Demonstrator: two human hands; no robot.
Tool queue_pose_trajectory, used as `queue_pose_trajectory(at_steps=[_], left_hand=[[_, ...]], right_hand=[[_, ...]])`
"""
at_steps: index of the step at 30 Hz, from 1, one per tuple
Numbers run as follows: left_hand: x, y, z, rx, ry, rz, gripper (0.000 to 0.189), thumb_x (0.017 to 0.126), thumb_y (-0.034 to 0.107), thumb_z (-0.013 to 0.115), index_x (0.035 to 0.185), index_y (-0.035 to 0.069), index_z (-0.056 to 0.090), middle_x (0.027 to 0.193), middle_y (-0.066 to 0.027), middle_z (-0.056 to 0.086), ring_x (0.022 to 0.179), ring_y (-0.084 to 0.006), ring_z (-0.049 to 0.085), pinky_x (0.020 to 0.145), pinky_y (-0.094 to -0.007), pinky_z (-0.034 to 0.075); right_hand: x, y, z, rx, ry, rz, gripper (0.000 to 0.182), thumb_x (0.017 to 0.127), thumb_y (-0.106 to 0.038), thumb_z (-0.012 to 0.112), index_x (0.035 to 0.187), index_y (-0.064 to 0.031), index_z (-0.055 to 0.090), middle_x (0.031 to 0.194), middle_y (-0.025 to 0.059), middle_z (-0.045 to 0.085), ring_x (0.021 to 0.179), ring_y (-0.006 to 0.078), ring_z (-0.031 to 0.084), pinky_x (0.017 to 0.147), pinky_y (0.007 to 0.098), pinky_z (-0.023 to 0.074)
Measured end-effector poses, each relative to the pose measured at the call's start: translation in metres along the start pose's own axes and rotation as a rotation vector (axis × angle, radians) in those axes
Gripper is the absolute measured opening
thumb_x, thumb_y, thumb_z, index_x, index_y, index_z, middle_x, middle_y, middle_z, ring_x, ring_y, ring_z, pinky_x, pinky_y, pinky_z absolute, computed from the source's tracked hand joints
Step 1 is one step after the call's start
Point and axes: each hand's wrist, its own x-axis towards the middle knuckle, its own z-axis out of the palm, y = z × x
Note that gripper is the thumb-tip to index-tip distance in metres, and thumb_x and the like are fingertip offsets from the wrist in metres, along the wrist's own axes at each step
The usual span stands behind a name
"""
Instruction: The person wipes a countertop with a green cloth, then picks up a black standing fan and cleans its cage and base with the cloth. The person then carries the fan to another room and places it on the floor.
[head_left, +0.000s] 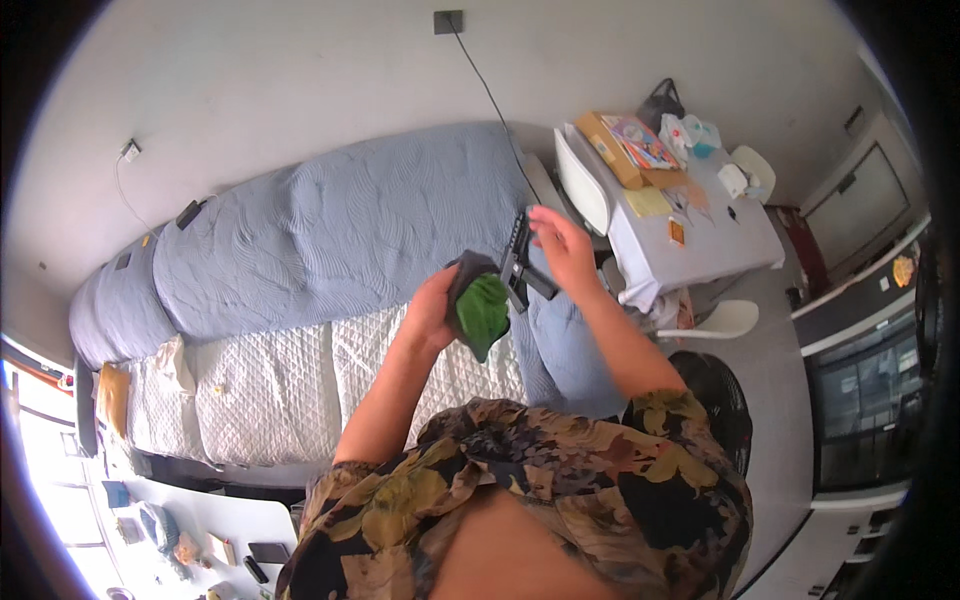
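Observation:
My left hand (431, 311) grips a dark cloth item with a bright green inner side (481, 311), perhaps a cap or pouch, by its left edge. Close to its right edge is a black angular object (517, 262) with a notched upper part and a handle-like arm. My right hand (562, 244) is at the right of this object, fingertips at its upper end; whether they grip it or only touch it is not clear. Both hands are above a bed with a blue-grey quilted cover (375, 202) and a pale quilted pad (262, 390).
A thin cable (480, 71) runs from a wall socket (448, 22) down behind the black object. At right, a cloth-covered table (667, 255) bears a cardboard box (604, 146) and bags, with white chairs (581, 180) beside it. A black round fan (712, 397) stands near my right elbow.

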Motion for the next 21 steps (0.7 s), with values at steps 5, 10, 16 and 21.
queue_pose_trajectory(at_steps=[5,10,16,21], left_hand=[[0.005,0.016,-0.003,-0.010,0.136,0.059,0.035,0.100,0.021,0.037,0.117,-0.002,0.057,0.106,-0.0167,0.066,0.094,-0.0284,0.065,0.085,-0.0417,0.054],[0.005,0.020,-0.008,-0.067,0.271,0.148,0.035,0.099,0.021,0.039,0.117,-0.004,0.057,0.106,-0.0170,0.066,0.094,-0.0281,0.065,0.086,-0.0409,0.054],[0.019,0.009,-0.001,-0.070,0.327,0.173,0.032,0.100,0.017,0.039,0.118,-0.004,0.056,0.108,-0.0166,0.065,0.096,-0.0267,0.065,0.087,-0.0399,0.054],[0.031,-0.004,-0.013,-0.094,0.400,0.175,0.033,0.100,0.017,0.039,0.118,-0.004,0.056,0.109,-0.0166,0.065,0.096,-0.0270,0.065,0.087,-0.0399,0.054]], right_hand=[[0.163,0.104,-0.007,0.046,0.104,0.027,0.043,0.092,-0.015,0.058,0.130,0.0028,0.052,0.121,0.0186,0.063,0.107,0.0238,0.064,0.090,0.0327,0.0504],[0.287,0.106,0.032,-0.239,-0.042,0.237,0.063,0.091,-0.026,0.060,0.143,0.0006,0.037,0.143,0.0241,0.043,0.131,0.0326,0.045,0.106,0.0390,0.0394],[0.385,0.186,0.064,-0.584,-0.009,0.324,0.084,0.085,-0.039,0.064,0.145,0.0039,0.024,0.140,0.0282,0.041,0.127,0.0423,0.045,0.106,0.0475,0.0386],[0.425,0.232,0.081,-0.366,0.100,0.263,0.064,0.086,-0.038,0.061,0.130,0.0061,0.045,0.124,0.0296,0.055,0.118,0.0387,0.055,0.099,0.0452,0.0442]])
